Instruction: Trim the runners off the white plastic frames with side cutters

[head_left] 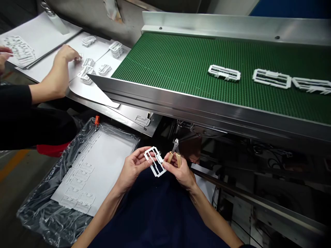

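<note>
A white plastic frame [156, 168] with long slots is tilted in front of my body. My left hand [133, 169] is closed on its left side, the thumb lying across it. In my right hand [182, 172] is a pair of nippers [176, 151] with tan handles, jaws pointing up and away from the frame. The right thumb and a finger also touch the frame's right edge, near a small raised clip. Part of the handles is hidden by the fingers.
A green conveyor belt [176, 69] carries several white frames [224, 72] behind a metal side rail [181, 103]. At left, a co-worker's hand [66, 57] reaches over stacked frames [86, 74] on white sheets. Below stands a plastic-lined bin [38, 210] holding a white sheet [111, 151] and more frames [80, 175].
</note>
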The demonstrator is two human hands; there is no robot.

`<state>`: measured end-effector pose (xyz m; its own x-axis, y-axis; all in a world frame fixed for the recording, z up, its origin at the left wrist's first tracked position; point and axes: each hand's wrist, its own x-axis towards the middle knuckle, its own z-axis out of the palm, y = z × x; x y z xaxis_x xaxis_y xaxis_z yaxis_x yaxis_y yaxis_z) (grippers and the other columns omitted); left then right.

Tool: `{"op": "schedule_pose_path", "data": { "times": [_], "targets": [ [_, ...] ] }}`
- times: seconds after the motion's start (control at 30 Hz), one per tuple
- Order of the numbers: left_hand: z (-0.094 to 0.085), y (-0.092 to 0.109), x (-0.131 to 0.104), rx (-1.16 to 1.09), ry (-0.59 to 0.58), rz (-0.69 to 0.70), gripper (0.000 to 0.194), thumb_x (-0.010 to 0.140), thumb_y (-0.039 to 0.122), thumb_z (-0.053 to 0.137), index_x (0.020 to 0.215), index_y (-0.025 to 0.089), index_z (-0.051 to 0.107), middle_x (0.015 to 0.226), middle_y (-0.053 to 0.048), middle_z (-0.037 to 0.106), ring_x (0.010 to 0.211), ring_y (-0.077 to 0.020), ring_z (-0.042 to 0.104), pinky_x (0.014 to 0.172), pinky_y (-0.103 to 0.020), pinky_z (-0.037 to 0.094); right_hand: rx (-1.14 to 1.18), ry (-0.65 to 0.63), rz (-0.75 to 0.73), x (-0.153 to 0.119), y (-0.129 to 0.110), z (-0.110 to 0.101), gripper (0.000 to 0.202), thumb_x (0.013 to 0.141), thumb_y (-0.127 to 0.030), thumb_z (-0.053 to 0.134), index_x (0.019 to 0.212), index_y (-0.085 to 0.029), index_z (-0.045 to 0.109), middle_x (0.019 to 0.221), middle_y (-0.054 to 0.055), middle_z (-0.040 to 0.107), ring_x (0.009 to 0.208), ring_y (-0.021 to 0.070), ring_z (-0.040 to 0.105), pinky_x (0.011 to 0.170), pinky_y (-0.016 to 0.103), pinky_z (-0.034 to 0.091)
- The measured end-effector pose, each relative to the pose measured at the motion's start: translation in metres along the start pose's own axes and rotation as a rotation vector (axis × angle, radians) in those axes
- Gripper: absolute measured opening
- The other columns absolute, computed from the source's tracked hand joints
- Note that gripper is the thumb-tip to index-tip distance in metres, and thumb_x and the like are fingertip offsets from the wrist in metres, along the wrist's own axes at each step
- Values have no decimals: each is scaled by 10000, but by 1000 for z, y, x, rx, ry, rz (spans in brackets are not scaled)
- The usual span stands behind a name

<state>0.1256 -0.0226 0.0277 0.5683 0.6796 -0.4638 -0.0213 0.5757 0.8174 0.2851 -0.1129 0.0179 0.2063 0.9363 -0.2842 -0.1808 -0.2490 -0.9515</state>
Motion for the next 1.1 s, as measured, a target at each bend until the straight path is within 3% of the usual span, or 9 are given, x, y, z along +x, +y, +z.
{"op": "schedule_pose_path", "data": {
  "times": [0.37,0.7,0.8,0.93,1.1],
  "targets": [
    [-6,-4,-7,4,-15,12,435,753,209,703,1141,166,513,1045,-75,638,953,-216,621,859,-313,493,-70,-9,-11,-3,0,4,137,812,-287,585,803,-167,521,708,-9,476,662,119,450,636,254,378],
    [-10,-5,-7,-2,0,-9,438,756,253,699,1147,166,524,1035,-90,655,932,-222,631,793,-295,508,-99,-16,-50,-2,3,8,143,816,-274,577,758,-164,506,678,-20,448,636,110,421,613,251,355],
    [-10,-8,-6,10,68,9,369,792,303,653,1115,166,541,973,-85,675,835,-203,653,744,-302,519,-114,7,-50,-4,3,10,130,827,-263,563,766,-167,500,679,-23,447,633,109,419,611,250,353],
    [-11,-11,-5,121,207,91,236,785,326,655,906,131,601,768,-52,685,651,-146,635,642,-248,514,-132,21,-50,-6,1,12,108,836,-257,556,798,-172,500,692,-24,454,642,110,427,617,247,354],
    [-10,-11,-4,117,192,101,234,827,351,597,913,134,600,784,-54,683,680,-139,637,648,-227,509,-172,26,-53,-9,-3,11,105,841,-255,553,800,-173,501,699,-24,454,650,111,433,625,248,357]
  ]
}}
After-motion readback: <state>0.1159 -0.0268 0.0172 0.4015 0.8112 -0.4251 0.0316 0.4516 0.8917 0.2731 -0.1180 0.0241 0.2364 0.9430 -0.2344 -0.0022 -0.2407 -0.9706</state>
